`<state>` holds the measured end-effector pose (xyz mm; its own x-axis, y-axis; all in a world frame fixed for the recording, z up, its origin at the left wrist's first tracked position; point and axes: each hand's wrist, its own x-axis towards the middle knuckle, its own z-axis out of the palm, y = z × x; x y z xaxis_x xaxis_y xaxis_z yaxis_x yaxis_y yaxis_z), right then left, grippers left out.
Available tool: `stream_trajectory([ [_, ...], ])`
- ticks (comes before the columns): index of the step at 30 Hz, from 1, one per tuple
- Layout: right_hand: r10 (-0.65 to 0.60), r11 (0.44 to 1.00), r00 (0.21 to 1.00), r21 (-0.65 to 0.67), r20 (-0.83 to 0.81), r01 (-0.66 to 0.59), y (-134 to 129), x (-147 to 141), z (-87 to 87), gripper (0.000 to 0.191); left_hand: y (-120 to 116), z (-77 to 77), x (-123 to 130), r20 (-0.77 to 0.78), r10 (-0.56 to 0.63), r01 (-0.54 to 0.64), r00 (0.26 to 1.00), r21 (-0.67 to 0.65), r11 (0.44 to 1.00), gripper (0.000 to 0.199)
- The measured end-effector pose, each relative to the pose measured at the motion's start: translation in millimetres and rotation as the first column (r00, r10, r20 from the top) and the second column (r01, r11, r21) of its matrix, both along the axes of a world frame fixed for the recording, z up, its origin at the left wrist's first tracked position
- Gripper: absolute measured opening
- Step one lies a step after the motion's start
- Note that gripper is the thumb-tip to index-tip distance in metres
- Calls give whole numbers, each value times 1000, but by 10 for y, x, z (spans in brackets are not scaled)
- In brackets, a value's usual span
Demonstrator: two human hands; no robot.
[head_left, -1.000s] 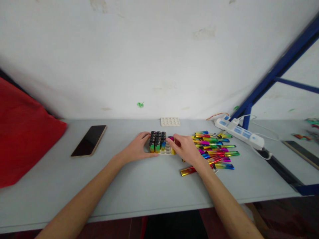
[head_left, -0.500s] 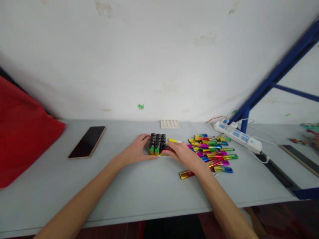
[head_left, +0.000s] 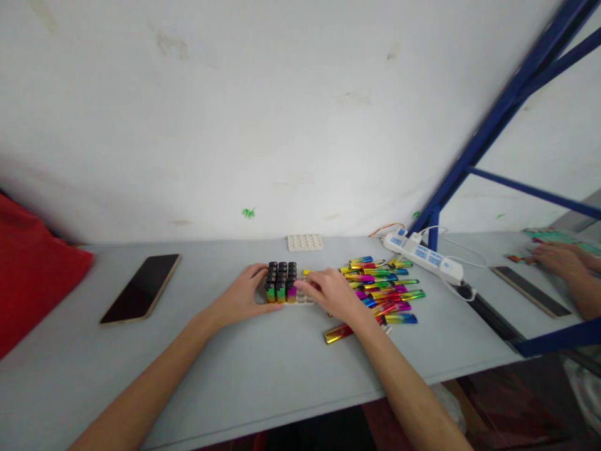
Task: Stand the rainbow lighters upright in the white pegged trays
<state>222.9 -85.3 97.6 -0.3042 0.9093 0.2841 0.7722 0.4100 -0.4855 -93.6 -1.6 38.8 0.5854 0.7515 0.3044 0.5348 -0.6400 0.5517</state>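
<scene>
Upright cigarette lighters (head_left: 281,283) with black tops and shiny coloured bodies stand in rows in the left part of a white tray with holes (head_left: 305,299). My left hand (head_left: 240,294) grips the tray's left end, thumb along the front edge and fingers behind the rows. At the front of the right-hand row stands a magenta lighter (head_left: 292,294). My right hand (head_left: 332,293) is over the tray's right part, fingers slightly apart and thumb tip close beside that lighter; whether they touch is unclear. Right of this hand lies a pile of loose lighters (head_left: 385,290).
A second white holed tray (head_left: 305,242) lies by the wall. A phone (head_left: 141,289) and red bag (head_left: 32,269) are at left. Right are a power strip (head_left: 425,255), blue metal frame (head_left: 451,181), another phone (head_left: 530,291) and another person's hands (head_left: 561,258).
The magenta lighter, tilted in my right fingers before, now stands upright in the tray. My right fingers have loosened from it. The view has turned right; my left hand stays at the tray.
</scene>
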Motion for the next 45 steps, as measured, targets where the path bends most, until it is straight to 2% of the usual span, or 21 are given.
stream_trajectory([
  [2,-107,992,994,62,-18,108,74,143,-18,44,4,1,12,1,-6,6,1000,13,1000,93],
  [5,-190,977,981,105,36,186,185,286,-93,9,0,9,31,10,-14,14,1000,9,1000,88],
  [9,-151,988,973,9,172,152,254,328,-218,13,30,23,-2,27,0,0,1000,9,1000,86],
  [15,-160,985,975,-42,154,169,283,382,-275,14,198,48,-176,21,59,-60,998,40,997,85],
  [18,-159,987,983,-17,88,161,291,401,-285,12,254,46,-225,27,59,-60,998,43,997,84],
  [21,-196,980,976,10,-94,198,284,396,-258,19,273,42,-236,40,64,-65,997,28,997,81],
  [24,-242,969,918,-38,-314,243,269,375,-196,28,269,51,-239,41,60,-60,997,0,998,79],
  [29,-283,955,756,-101,-590,279,277,274,-137,49,221,87,-248,30,-8,8,1000,-15,1000,83],
  [33,-288,957,678,-190,-676,217,267,142,-124,70,149,100,-225,11,-42,43,999,-43,998,83],
  [39,-247,946,538,-320,-806,-45,171,-38,-37,66,81,35,-92,52,9,-6,999,-58,998,93],
  [42,-265,934,484,-346,-834,-86,159,-91,9,71,76,3,-30,66,51,-46,997,-72,996,95],
  [45,-341,904,462,-420,-819,-76,173,-117,40,81,87,4,-15,69,41,-36,997,-73,997,90],
])
